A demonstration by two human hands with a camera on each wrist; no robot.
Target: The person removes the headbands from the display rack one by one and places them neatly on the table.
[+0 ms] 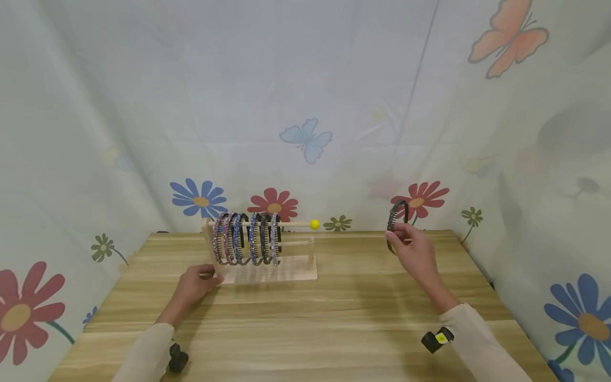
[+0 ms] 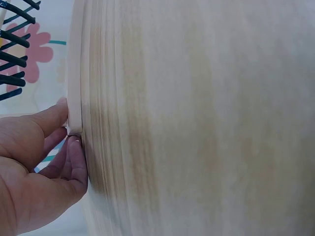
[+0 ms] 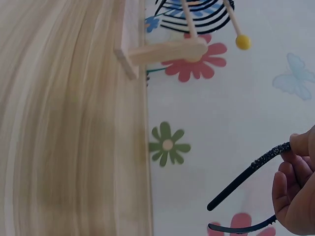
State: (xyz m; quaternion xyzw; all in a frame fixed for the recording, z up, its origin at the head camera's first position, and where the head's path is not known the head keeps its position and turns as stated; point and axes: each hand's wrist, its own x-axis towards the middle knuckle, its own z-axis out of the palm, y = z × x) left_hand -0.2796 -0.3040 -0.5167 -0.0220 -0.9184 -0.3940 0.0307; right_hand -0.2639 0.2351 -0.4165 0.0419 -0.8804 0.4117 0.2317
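Head view: a printed fabric backdrop (image 1: 305, 69) rises behind a wood-grain table (image 1: 334, 334). On the table, left of centre, stands a wooden rack (image 1: 303, 270). Six decorated headbands (image 1: 253, 239) (pink, blue, dark and silvery) hang side by side on its upper rod (image 1: 297, 224), grouped toward the left.

Left hand (image 1: 195, 284): thumb and fingers pinch the rack at its left lower corner. Right hand (image 1: 416, 253): thumb and fingers pinch a single dark headband (image 1: 393, 215) in the air, well to the right of the rack. The smallest part, a yellow ball (image 1: 315, 225), caps the rod's right end.

Governing relation (a judgement): the rod runs left to right, and its capped end faces the held headband, which lies at about the same height. The headband's long axis stands roughly upright, across the rod. The right hand is the nearer to that end.

Visibility limits: the pinching fingers cover part of the held headband. The right wrist view cuts off the hand at the picture's edge but shows both headband tips, apart. The left wrist view shows only dark comb teeth at its upper corner; whether any fingertip reaches beneath the rack cannot be told.
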